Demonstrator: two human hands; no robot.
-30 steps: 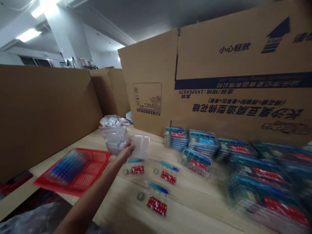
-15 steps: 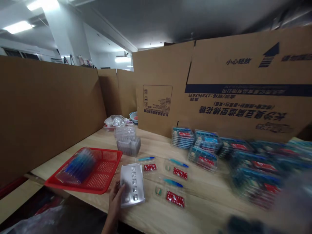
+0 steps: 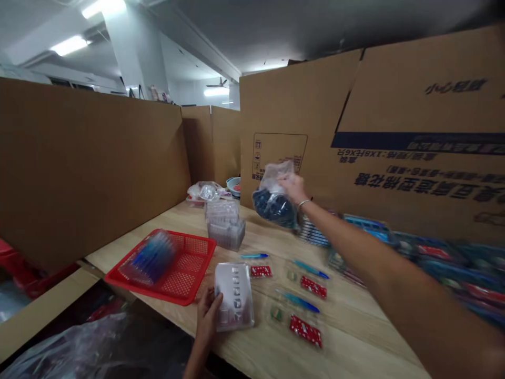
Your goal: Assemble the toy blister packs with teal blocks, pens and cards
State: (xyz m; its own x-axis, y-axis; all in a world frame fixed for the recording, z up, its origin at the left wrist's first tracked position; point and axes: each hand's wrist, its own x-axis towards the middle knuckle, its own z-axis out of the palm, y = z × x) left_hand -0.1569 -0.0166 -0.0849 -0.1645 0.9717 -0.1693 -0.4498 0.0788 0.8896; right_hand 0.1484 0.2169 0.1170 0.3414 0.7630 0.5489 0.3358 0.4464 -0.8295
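Observation:
My left hand grips the left edge of a clear plastic tray with a row of small moulded hollows, near the table's front edge. My right arm reaches across the table, and my right hand is closed on the gathered top of a clear plastic bag. Dark blue items fill the bag's lower part; I cannot make out what they are. Between my hands lie several clear trays, each with a blue pen and a red packet with white dots. A green piece sits in the nearest one.
A red basket holding a bundle of blue pens is at the left. Behind it stand stacked clear trays. Filled packs are piled at the right, partly behind my arm. Cardboard walls border the table.
My right hand has brought the bag of dark blue items from the lower right to the back of the table. My left hand still holds the tray. The view has turned right.

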